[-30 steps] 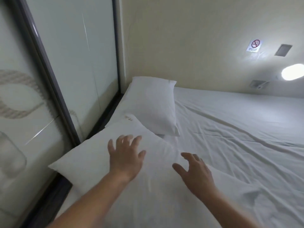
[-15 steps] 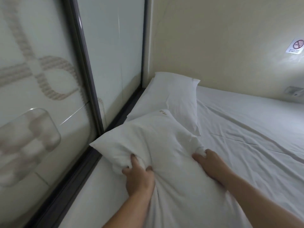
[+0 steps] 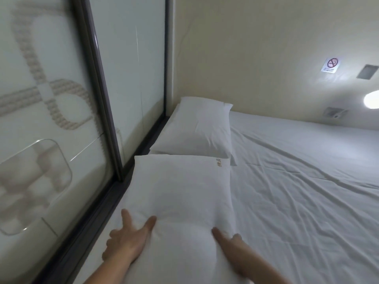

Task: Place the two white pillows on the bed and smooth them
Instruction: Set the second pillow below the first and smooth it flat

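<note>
Since half a second ago you've let go of the bunched near pillow [image 3: 182, 193], which now lies flat and square.

Your left hand [image 3: 127, 240] presses open-palmed on its near left corner; your right hand [image 3: 229, 240] rests open at the near right edge. The far pillow [image 3: 196, 128] sits in the bed [image 3: 307, 191] corner, just touching the near one. Both are placed; I judge only final smoothing remains.
</note>
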A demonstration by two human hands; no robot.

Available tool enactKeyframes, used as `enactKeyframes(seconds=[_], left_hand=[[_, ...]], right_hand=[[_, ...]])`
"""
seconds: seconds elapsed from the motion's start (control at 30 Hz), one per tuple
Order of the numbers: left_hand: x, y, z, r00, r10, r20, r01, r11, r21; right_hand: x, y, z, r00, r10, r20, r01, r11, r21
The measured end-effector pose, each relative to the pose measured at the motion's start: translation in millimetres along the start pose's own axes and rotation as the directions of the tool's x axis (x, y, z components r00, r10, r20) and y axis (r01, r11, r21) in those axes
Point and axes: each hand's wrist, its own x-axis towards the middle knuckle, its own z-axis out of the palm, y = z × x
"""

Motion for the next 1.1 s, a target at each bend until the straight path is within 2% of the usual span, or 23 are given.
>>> enactKeyframes(seconds=[0.1,0.17,0.23,0.37,0.47,0.53,0.7,0.8,0.97,1.1], left_hand=[[-2,16,-4,0.981,0.146,-0.131,-0.153,0.987,-0.052],[0,34,-11,0.930,0.302,-0.210,-0.320,0.946,-0.057],[7,52,-17,0.878,0.405,-0.256,-0.424,0.905,-0.024],[28,44,-11,0.895,0.395,-0.206,-0.377,0.918,0.125],[41,22,-9,0.885,0.360,-0.296,-0.348,0.933,0.095],[45,14,-9,0.862,0.342,-0.374,-0.350,0.935,0.049],[56,23,-3,0.833,0.398,-0.384,-0.446,0.894,-0.039],[72,33,-3,0.801,0.451,-0.394,-0.505,0.862,-0.038],[83,21,-1,0.815,0.454,-0.360,-0.486,0.874,0.002],[76,25,-7,0.796,0.484,-0.364,-0.525,0.851,-0.016]], right_hand=[[-8,-1,13,0.991,-0.069,-0.116,0.081,0.991,0.104],[-9,-3,9,0.973,-0.108,-0.205,0.135,0.983,0.124],[-8,0,7,0.964,-0.114,-0.239,0.148,0.981,0.128],[1,5,14,0.955,-0.155,-0.252,0.184,0.978,0.095],[11,-9,10,0.900,-0.288,-0.327,0.330,0.941,0.080],[19,-16,11,0.882,-0.323,-0.344,0.365,0.929,0.063],[28,-15,16,0.940,-0.164,-0.298,0.213,0.967,0.140],[32,-9,18,0.933,-0.160,-0.324,0.206,0.972,0.115],[30,-10,25,0.932,-0.181,-0.314,0.226,0.967,0.116],[20,-5,26,0.933,-0.165,-0.319,0.217,0.967,0.134]])
